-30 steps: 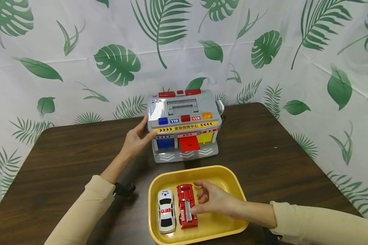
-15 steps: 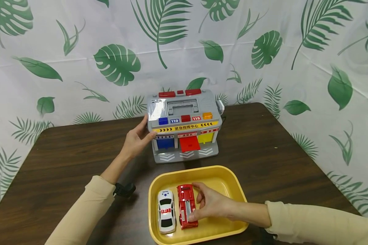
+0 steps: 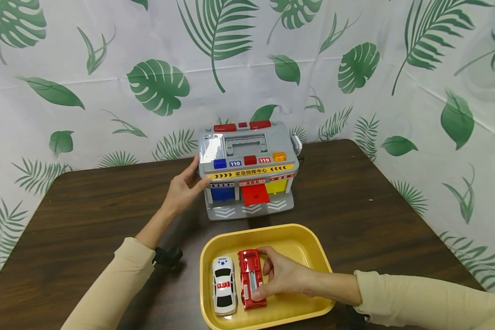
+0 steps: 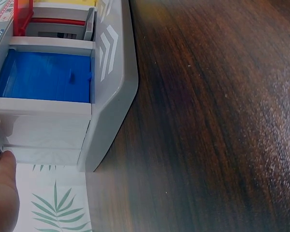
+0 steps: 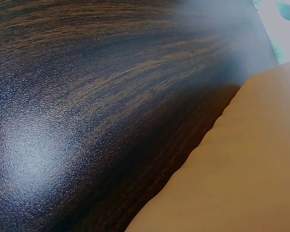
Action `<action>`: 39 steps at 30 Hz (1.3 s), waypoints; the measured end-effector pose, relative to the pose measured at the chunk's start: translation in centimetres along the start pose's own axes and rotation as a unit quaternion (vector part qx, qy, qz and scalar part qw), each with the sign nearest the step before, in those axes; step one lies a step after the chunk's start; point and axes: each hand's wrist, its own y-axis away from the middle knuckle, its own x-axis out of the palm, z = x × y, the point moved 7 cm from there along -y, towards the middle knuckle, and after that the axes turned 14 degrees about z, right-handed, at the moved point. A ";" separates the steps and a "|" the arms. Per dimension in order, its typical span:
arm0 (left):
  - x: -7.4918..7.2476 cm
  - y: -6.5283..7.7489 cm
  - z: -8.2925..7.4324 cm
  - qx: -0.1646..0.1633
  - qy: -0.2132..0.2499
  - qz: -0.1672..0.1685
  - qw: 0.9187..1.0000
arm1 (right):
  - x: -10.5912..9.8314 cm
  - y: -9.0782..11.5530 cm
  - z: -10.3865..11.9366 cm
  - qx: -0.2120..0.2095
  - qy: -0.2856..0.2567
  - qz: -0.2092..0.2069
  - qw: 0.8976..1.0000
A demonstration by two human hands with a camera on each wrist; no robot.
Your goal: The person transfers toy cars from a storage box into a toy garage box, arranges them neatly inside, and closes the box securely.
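Observation:
In the head view a grey toy emergency station (image 3: 247, 172) stands on the table, its red middle door (image 3: 255, 195) raised outward and its blue door (image 3: 222, 193) down. My left hand (image 3: 183, 189) holds the station's left end, thumb at the front corner and fingers along the side. Inside a yellow tray (image 3: 305, 233), a red toy fire truck (image 3: 250, 261) lies beside a white toy police car (image 3: 223, 286). My right hand (image 3: 286, 277) grips the fire truck, thumb on its near end and index finger by its far end. Its other fingers are partly hidden.
The dark wooden table (image 3: 375, 220) meets a leaf-patterned cloth (image 3: 156, 87) at the back and right. The tray sits just in front of the station. In the right wrist view, a sleeve (image 5: 241, 169) covers much of the picture.
My right hand has moved slightly left, and its thumb and index finger have come onto the fire truck. The left hand stays on the station.

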 end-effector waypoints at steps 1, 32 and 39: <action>0.0 0.0 0.0 -0.002 -0.001 0.000 1.000 | 0.0 0.0 0.0 0.000 0.001 0.001 1.000; 0.3 0.2 -1.1 -0.011 -0.011 0.005 1.000 | 0.6 0.1 0.4 -0.006 -0.014 0.004 1.000; 0.2 0.0 0.0 0.004 -0.008 0.004 1.000 | 0.8 0.1 0.4 0.004 -0.040 0.018 0.999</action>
